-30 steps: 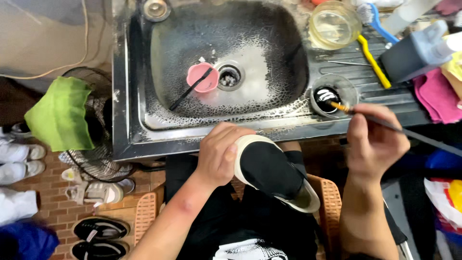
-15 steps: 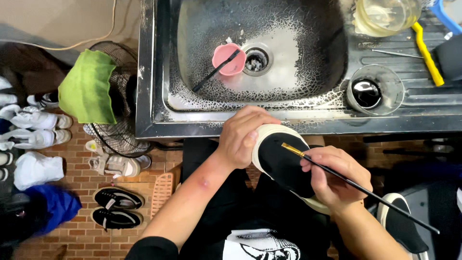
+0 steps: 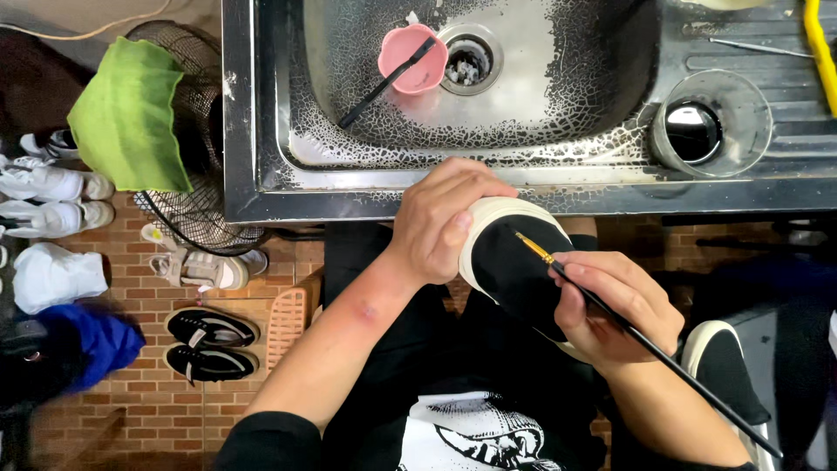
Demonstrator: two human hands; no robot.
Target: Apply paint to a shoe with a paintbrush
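My left hand grips the toe end of a black shoe with a cream sole, held over my lap just below the sink's front edge. My right hand holds a thin black paintbrush like a pen. Its yellow-ferruled tip rests on the shoe's black upper near the toe. The brush handle runs down to the right past my wrist.
A steel sink holds a pink cup with a black brush. A clear cup of black liquid stands on the drainboard. A fan with a green cloth is at left. Shoes lie on the brick floor.
My right hand has come from the cup of black liquid down to the shoe, bringing the brush tip onto the upper. The view has shifted lower and closer.
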